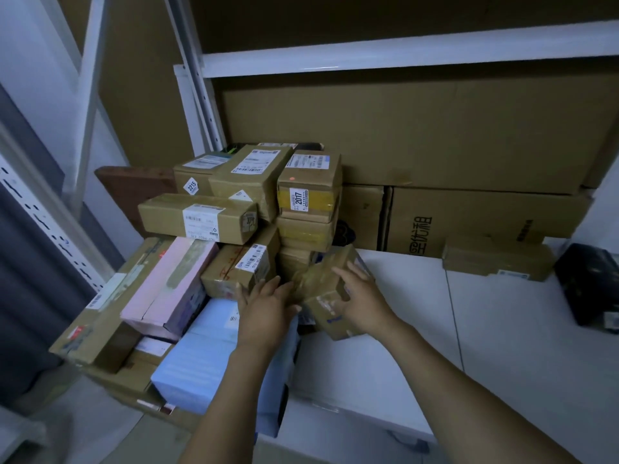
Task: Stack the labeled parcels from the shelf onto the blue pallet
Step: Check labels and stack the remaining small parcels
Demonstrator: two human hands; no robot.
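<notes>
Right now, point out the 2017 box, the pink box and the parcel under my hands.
2017 box (320,195): head view, front face right of the label.
pink box (170,283): head view, middle of the top face.
parcel (318,279): head view, its taped top face.

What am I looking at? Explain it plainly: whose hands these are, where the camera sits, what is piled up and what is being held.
There is no machine here: a person is working with bare hands. The single picture comes from a camera worn on their head, looking forward and down. The right hand grips a small tape-wrapped parcel, tilted at the foot of the pile. The left hand lies open beside it, fingers straight. The pile is labelled cardboard parcels, among them one marked 2017, a pink box and a light blue package. Behind stand big flat cartons under a white shelf beam. A black box sits far right.
</notes>
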